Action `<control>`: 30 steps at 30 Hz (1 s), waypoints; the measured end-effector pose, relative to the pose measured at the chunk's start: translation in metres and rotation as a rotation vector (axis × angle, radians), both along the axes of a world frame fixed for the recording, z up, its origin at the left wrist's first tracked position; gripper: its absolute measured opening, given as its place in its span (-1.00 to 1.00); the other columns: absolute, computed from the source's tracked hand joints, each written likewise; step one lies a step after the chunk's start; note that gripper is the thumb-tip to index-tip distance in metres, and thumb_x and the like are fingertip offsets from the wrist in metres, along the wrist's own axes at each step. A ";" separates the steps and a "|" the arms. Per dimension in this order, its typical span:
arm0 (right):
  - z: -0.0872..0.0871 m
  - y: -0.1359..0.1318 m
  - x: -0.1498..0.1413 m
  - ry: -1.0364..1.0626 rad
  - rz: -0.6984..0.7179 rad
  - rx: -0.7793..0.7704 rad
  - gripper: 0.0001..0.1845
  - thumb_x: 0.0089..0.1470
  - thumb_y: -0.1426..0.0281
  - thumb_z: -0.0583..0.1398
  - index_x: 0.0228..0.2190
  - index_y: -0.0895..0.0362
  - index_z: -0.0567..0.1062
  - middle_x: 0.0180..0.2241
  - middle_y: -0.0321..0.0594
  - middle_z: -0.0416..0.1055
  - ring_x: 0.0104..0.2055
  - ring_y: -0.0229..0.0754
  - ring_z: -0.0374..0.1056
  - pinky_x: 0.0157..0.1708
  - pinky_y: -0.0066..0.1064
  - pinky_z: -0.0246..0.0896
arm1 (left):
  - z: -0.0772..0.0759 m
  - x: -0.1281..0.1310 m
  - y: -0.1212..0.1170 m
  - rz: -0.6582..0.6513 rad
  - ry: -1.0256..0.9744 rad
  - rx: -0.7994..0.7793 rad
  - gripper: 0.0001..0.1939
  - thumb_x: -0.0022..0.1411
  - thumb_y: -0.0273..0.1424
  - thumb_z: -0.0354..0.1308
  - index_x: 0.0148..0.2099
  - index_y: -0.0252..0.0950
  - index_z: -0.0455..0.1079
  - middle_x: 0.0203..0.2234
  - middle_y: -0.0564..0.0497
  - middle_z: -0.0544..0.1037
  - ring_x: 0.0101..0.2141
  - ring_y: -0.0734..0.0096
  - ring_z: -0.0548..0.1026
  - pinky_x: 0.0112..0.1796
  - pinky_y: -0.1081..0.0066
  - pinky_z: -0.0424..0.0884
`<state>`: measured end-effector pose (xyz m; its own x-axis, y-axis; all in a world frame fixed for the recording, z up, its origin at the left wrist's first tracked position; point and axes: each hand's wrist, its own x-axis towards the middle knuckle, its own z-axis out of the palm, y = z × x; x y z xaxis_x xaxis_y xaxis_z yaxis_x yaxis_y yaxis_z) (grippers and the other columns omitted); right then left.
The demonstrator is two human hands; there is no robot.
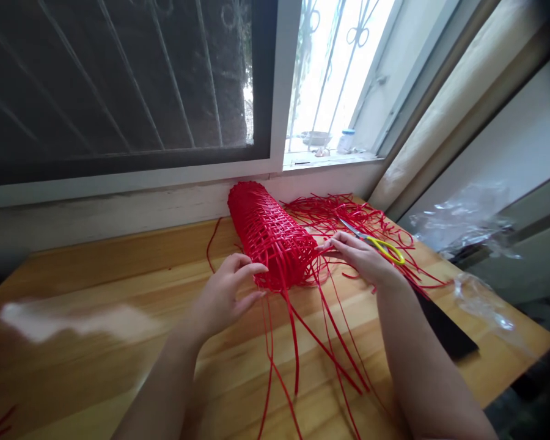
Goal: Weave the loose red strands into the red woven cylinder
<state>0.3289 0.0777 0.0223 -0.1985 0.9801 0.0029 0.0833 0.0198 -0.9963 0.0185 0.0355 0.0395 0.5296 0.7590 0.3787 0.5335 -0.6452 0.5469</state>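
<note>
A red woven basket (268, 235) of plastic strips lies on its side on the wooden table (119, 366). Long loose red strips (311, 342) trail from its near end toward me. My left hand (227, 296) rests against the basket's near left edge, fingers curled and touching the weave. My right hand (360, 256) is at the basket's near right side, fingers pinched on a red strip. Yellow-handled scissors (380, 243) lie just beyond my right hand, on a heap of red strips (348, 214).
A window with a metal grille (119, 85) and a sill (330, 157) holding small containers stands behind the table. Crumpled clear plastic (467, 220) lies at the right. A flat black object (444, 327) sits near the table's right edge. A pale blurred patch (73, 321) is at left.
</note>
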 end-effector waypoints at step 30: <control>-0.050 0.027 -0.001 0.130 -0.130 -0.056 -0.67 -0.10 0.14 0.25 -0.46 0.14 0.33 -0.43 -0.32 0.35 -0.40 -0.30 0.36 -0.31 -0.37 0.35 | -0.023 0.008 0.010 0.143 -0.044 0.274 -0.86 0.09 -0.32 0.21 -0.34 -0.26 0.35 -0.40 -0.01 0.40 -0.29 0.34 0.34 -0.24 0.33 0.33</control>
<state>0.3277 0.1051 -0.0279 -0.0716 0.9968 -0.0346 -0.0478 -0.0380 -0.9981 0.0261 0.0458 0.0163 0.4035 0.6913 0.5994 0.6091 -0.6918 0.3878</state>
